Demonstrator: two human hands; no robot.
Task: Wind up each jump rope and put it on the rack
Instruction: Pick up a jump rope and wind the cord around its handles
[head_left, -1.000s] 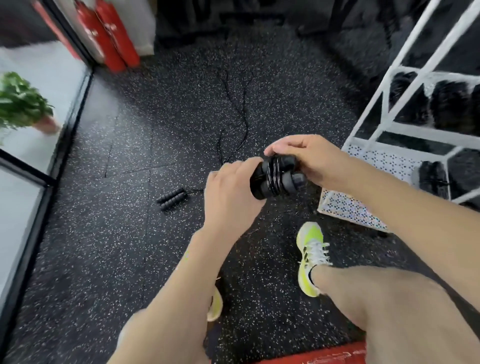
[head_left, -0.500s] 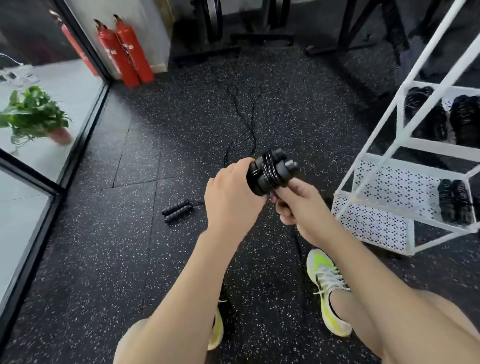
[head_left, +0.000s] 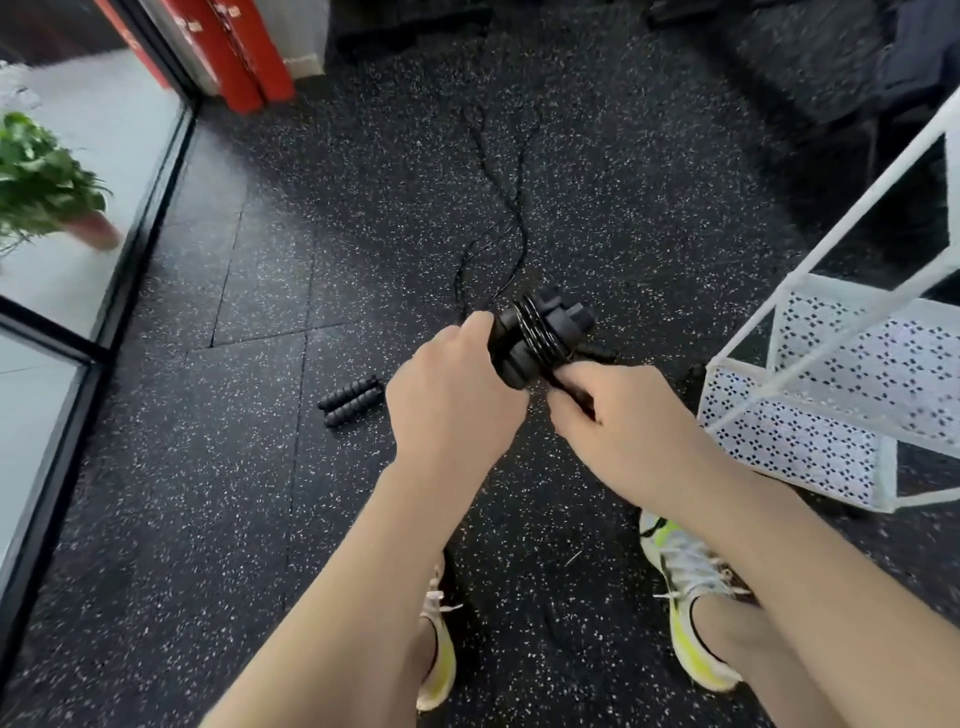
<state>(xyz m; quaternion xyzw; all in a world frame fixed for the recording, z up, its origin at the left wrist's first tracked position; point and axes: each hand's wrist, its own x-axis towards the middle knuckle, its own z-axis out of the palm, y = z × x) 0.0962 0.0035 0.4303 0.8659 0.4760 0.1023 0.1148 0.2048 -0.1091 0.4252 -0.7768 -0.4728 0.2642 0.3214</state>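
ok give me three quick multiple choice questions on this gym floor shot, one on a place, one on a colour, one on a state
1. The loose pair of handles on the floor lies
A. left of the hands
B. on the rack
C. beside the plant

2. The rack is
A. red
B. white
C. black

3. The jump rope in hand is
A. fully stretched out
B. coiled round its handles
C. hung up

Key: 1 A, they lie left of the left hand; 2 B, white frame and shelves; 3 B, coils circle the handles while the right hand pinches the cord.
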